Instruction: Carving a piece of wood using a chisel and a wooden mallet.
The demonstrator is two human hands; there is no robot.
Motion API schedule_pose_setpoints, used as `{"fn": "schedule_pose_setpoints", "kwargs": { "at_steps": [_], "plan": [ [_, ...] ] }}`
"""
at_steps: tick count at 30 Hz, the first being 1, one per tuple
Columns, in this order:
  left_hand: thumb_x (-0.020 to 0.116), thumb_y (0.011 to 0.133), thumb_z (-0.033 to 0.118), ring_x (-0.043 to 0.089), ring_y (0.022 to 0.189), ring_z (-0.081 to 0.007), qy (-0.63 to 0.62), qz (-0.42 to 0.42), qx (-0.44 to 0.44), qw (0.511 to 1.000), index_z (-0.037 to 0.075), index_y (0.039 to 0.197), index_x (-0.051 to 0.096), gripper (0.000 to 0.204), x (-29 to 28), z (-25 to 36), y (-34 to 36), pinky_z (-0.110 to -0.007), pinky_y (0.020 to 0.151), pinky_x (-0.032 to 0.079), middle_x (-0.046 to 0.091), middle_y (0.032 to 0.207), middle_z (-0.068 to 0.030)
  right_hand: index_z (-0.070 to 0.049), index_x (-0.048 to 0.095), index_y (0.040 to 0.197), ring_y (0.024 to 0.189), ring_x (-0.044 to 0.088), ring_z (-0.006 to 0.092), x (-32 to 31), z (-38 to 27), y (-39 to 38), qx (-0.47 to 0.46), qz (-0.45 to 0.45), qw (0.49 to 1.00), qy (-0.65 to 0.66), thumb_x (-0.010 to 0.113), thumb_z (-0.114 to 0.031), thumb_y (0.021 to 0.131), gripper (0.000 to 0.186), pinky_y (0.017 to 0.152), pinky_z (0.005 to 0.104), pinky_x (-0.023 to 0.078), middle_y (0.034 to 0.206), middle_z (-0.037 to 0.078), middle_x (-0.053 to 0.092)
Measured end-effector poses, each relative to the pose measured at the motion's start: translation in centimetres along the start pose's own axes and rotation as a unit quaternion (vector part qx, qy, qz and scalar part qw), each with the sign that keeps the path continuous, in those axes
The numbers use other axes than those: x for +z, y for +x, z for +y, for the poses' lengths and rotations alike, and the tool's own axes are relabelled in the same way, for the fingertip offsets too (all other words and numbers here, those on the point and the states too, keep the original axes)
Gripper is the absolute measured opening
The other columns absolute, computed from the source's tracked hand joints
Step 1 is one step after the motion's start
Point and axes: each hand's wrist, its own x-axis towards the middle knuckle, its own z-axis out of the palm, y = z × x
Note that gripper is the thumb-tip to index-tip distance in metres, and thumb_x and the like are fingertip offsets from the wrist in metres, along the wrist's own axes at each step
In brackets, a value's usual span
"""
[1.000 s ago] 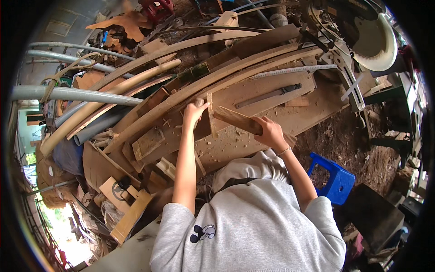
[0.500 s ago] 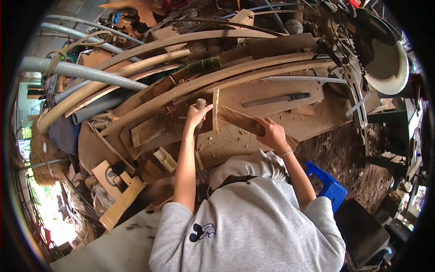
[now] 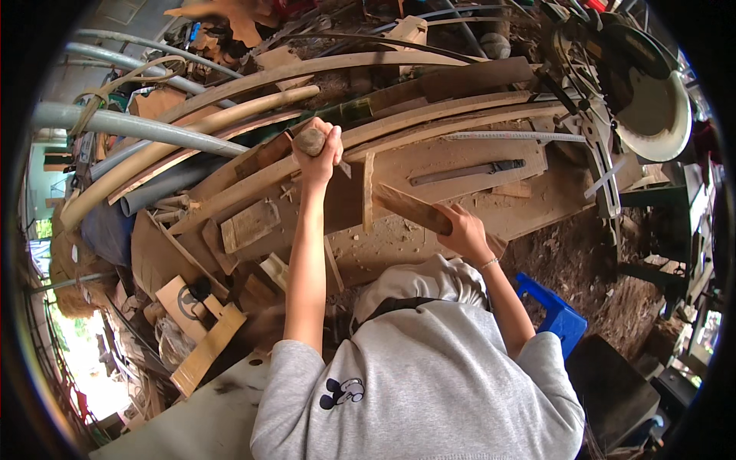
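My left hand is closed round the round wooden handle of a tool, raised over the workbench; part of its flat blade shows below my fingers. Just right of that blade stands a narrow wooden strip, its base unclear. My right hand grips a flat wooden board that slants toward the strip. Small chips and sawdust lie on the bench beneath. Farther back on it rests a long dark flat tool.
Curved timber lengths and grey pipes pile along the back and left. A circular-blade saw stands at the upper right, with a ruler beside it. A blue plastic stool sits at the right; offcuts crowd the lower left.
My left hand has risen up and leftward with the tool, away from the upright strip. My right hand and board have stayed nearly in place.
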Motion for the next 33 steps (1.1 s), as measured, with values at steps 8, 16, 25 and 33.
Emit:
{"fn": "schedule_pose_setpoints", "kwargs": {
  "at_steps": [8,16,25,33],
  "plan": [
    [0.053,0.083,0.0,0.036,0.038,-0.0034,-0.013,-0.038,0.014,0.999,0.006,0.061,0.038,0.027,2.0,-1.3,0.6,-0.018,0.035,0.028,0.042,0.05,0.0008,-0.015,0.054,0.113,0.072,0.057,0.0298,0.1,0.0,-0.4,-0.001,0.008,1.0,-0.004,0.063,-0.013,0.058,0.056,0.064,0.0381,0.047,0.082,0.01,0.054],
    [0.052,0.083,-0.001,0.036,0.038,-0.0036,-0.032,-0.039,0.018,0.999,0.006,0.061,0.038,0.027,1.9,-2.2,0.6,-0.018,0.035,0.028,0.042,0.05,-0.0002,-0.014,0.053,0.113,0.074,0.056,0.0306,0.1,-0.4,-0.1,0.006,-0.003,1.0,-0.022,0.064,-0.013,0.058,0.057,0.066,0.038,0.047,0.083,0.011,0.054],
    [0.054,0.082,0.002,0.036,0.038,-0.004,-0.038,-0.046,0.02,0.998,0.006,0.061,0.038,0.027,1.6,-2.5,0.7,-0.018,0.036,0.028,0.042,0.05,-0.0005,-0.013,0.053,0.114,0.079,0.056,0.0294,0.2,-0.9,0.1,-0.006,-0.007,1.0,-0.023,0.064,-0.013,0.057,0.058,0.069,0.0377,0.047,0.085,0.011,0.054],
    [0.055,0.082,0.002,0.038,0.038,-0.0037,-0.026,-0.048,0.018,0.998,0.006,0.061,0.039,0.026,1.2,-3.0,0.5,-0.018,0.036,0.029,0.043,0.05,-0.0002,-0.013,0.052,0.115,0.083,0.055,0.0281,0.1,-1.1,0.0,-0.005,-0.015,1.0,-0.023,0.064,-0.014,0.056,0.06,0.072,0.0373,0.046,0.085,0.011,0.054]
  ]
}}
